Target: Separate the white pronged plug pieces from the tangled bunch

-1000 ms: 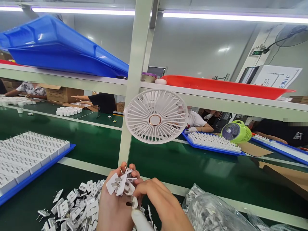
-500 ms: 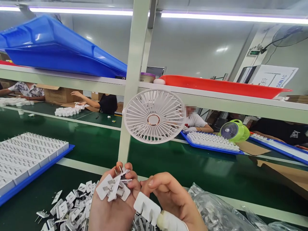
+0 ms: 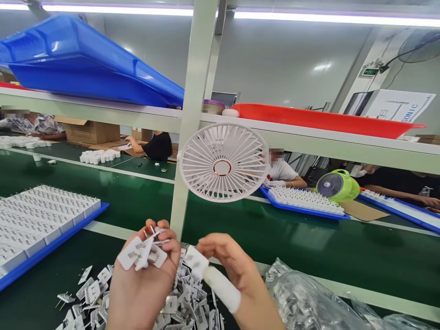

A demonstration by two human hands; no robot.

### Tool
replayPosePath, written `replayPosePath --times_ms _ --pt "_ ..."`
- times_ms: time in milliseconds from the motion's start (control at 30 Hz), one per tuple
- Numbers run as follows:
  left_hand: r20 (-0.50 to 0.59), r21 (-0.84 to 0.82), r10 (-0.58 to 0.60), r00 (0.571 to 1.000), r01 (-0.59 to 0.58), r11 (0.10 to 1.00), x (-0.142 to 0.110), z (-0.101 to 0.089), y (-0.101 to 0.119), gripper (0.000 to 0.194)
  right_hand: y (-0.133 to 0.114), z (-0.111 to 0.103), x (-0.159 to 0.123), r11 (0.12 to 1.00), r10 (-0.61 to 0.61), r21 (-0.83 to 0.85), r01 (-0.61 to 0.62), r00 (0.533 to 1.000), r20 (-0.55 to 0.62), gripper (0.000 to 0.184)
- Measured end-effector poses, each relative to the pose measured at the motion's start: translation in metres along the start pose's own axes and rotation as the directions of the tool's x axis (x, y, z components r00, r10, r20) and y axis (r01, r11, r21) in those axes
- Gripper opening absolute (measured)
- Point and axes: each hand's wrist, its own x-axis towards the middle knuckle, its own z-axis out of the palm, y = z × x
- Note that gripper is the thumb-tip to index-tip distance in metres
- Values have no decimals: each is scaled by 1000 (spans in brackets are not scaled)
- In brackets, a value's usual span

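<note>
My left hand is raised with its fingers curled round a small bunch of white plug plates with metal prongs. Just to its right, my right hand pinches a single white plug plate between thumb and forefinger; a white finger cot covers the thumb. Below both hands lies a loose pile of the same plug plates on the green bench. The two hands are a short gap apart.
A blue tray with rows of white parts sits at the left. A clear plastic bag lies at the right. A white fan hangs on the shelf post. Other people work across the green conveyor.
My right hand drew one plug plate out of the bunch and moved apart from my left hand. Both hands shifted left and slightly up.
</note>
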Motion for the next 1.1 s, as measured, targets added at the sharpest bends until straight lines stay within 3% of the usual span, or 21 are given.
replayPosePath --times_ms 100,233,400,533,733,900,1000,1100 --pt "52 -27 93 994 -92 995 2 2 17 25 14 8 11 962 60 -267 -62 998 -16 22" --pt "88 -38 152 984 -149 988 3 1 27 25 29 30 19 923 110 -381 -62 988 105 32" --pt "88 -22 120 989 -119 993 3 2 23 26 40 50 22 839 138 -544 -5 969 204 47" --pt "85 -15 103 991 -102 995 4 3 19 26 43 47 24 776 169 -630 -7 966 198 52" --pt "97 9 66 993 -67 998 6 0 15 25 39 37 24 774 158 -632 -21 974 161 44" --pt "77 57 28 997 -32 998 12 -3 5 24 29 34 21 843 -17 -538 -25 997 -74 25" --pt "68 99 8 998 -15 995 15 -5 -4 25 19 35 16 869 -182 -488 78 968 -170 19" --pt "29 131 -11 1000 7 991 14 -8 -14 26 11 36 9 811 -387 -532 243 905 -176 16"
